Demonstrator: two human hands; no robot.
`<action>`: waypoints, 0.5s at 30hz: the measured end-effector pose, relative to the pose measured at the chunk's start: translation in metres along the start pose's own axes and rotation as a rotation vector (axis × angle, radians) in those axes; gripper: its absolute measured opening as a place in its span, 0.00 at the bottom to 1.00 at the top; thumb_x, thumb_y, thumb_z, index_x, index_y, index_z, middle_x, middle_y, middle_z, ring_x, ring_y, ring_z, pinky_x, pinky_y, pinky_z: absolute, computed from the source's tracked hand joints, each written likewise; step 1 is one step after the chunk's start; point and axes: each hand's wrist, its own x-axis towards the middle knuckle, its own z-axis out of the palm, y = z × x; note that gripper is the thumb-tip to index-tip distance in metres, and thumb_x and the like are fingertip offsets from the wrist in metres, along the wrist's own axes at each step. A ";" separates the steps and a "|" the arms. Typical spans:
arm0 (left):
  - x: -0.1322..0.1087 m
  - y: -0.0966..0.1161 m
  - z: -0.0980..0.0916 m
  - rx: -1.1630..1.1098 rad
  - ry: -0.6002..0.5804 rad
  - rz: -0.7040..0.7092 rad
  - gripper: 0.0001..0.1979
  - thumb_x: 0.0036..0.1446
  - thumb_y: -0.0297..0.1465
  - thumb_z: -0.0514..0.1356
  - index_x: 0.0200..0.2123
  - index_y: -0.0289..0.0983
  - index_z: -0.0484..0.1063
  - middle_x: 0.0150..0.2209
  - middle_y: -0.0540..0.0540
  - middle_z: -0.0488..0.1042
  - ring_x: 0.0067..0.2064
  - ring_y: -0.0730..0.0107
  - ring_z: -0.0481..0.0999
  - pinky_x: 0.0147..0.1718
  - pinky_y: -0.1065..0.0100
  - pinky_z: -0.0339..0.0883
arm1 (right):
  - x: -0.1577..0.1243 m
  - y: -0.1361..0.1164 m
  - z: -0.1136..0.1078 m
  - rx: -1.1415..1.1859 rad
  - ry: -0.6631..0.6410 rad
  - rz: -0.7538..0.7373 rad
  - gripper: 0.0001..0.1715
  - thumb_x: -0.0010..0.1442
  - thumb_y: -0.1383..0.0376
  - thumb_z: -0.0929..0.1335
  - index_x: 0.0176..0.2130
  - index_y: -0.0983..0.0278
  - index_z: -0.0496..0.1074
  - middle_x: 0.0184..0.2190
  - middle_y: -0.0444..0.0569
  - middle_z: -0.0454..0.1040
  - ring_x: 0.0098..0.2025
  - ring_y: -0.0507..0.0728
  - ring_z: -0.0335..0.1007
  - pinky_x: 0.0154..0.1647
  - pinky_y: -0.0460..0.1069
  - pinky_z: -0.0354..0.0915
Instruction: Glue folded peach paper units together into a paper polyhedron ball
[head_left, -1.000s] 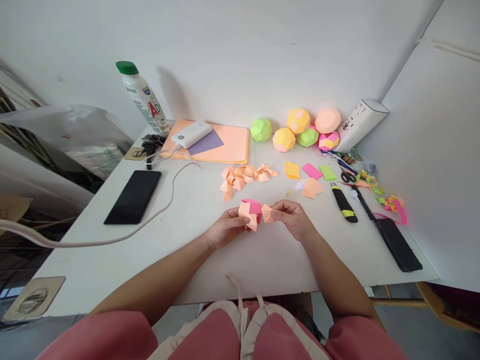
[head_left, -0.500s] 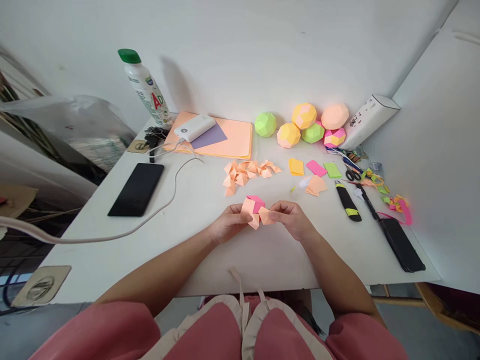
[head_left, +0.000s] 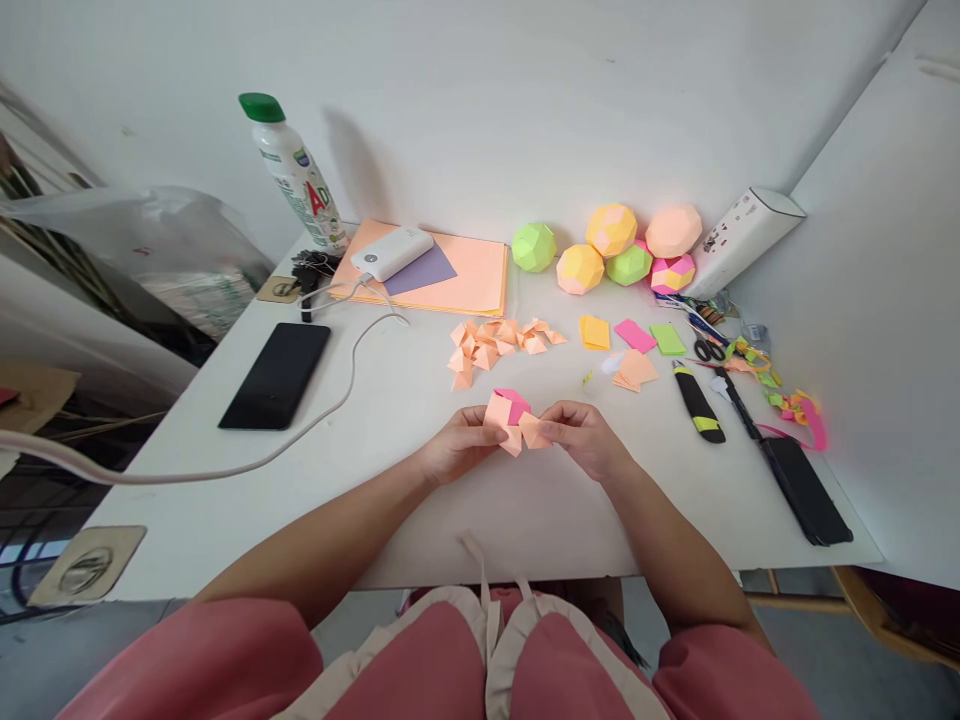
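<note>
My left hand [head_left: 452, 449] is closed on a partly built origami piece [head_left: 508, 414] of peach and pink folded paper, held just above the white table [head_left: 390, 470]. My right hand [head_left: 586, 437] pinches a peach folded unit [head_left: 534, 430] against the right side of that piece. A pile of loose peach folded units [head_left: 495, 345] lies a little beyond my hands. Several finished paper balls [head_left: 615, 248] in green, yellow, peach and pink sit by the far wall.
A black phone [head_left: 276, 374], a white power bank [head_left: 392, 252] with its cable, a stack of peach paper [head_left: 457, 280] and a green-capped bottle [head_left: 291, 172] lie left. Sticky notes [head_left: 634, 336], scissors [head_left: 703, 349], a highlighter [head_left: 698, 403], a second dark phone [head_left: 809, 489] and paper scraps lie right.
My hands and the paper piece have stayed almost still; the view itself has shifted slightly, so the table contents sit a little higher and to the right.
</note>
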 end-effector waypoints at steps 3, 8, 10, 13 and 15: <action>0.000 0.001 0.000 0.032 -0.017 0.010 0.07 0.46 0.29 0.66 0.31 0.34 0.79 0.32 0.43 0.78 0.36 0.63 0.75 0.41 0.62 0.65 | 0.001 0.000 0.000 0.017 -0.011 0.023 0.12 0.44 0.60 0.75 0.22 0.64 0.72 0.21 0.41 0.70 0.27 0.50 0.63 0.33 0.49 0.58; -0.001 0.002 0.002 0.050 -0.013 0.012 0.06 0.46 0.29 0.66 0.31 0.35 0.79 0.30 0.45 0.77 0.35 0.65 0.75 0.40 0.62 0.65 | 0.002 0.001 0.003 0.057 -0.042 0.073 0.13 0.43 0.59 0.75 0.21 0.64 0.73 0.20 0.41 0.70 0.26 0.50 0.63 0.33 0.49 0.58; -0.001 0.002 0.003 0.057 -0.005 0.022 0.06 0.46 0.29 0.67 0.31 0.35 0.79 0.30 0.45 0.78 0.35 0.65 0.75 0.41 0.62 0.65 | 0.001 0.001 0.003 0.049 -0.041 0.068 0.13 0.43 0.59 0.76 0.21 0.64 0.73 0.20 0.41 0.70 0.26 0.50 0.63 0.34 0.49 0.59; 0.000 0.001 0.003 0.074 0.008 0.052 0.06 0.46 0.30 0.67 0.30 0.35 0.79 0.30 0.45 0.78 0.35 0.65 0.75 0.41 0.62 0.65 | 0.001 0.001 0.001 -0.001 -0.037 0.042 0.12 0.44 0.59 0.75 0.22 0.63 0.73 0.22 0.42 0.71 0.28 0.51 0.65 0.35 0.50 0.60; 0.001 0.001 0.003 0.083 0.021 0.068 0.06 0.46 0.30 0.67 0.30 0.35 0.79 0.30 0.45 0.78 0.35 0.65 0.75 0.41 0.63 0.65 | 0.000 0.000 0.000 -0.034 -0.040 0.029 0.11 0.45 0.59 0.75 0.23 0.63 0.74 0.24 0.43 0.73 0.30 0.52 0.66 0.36 0.51 0.61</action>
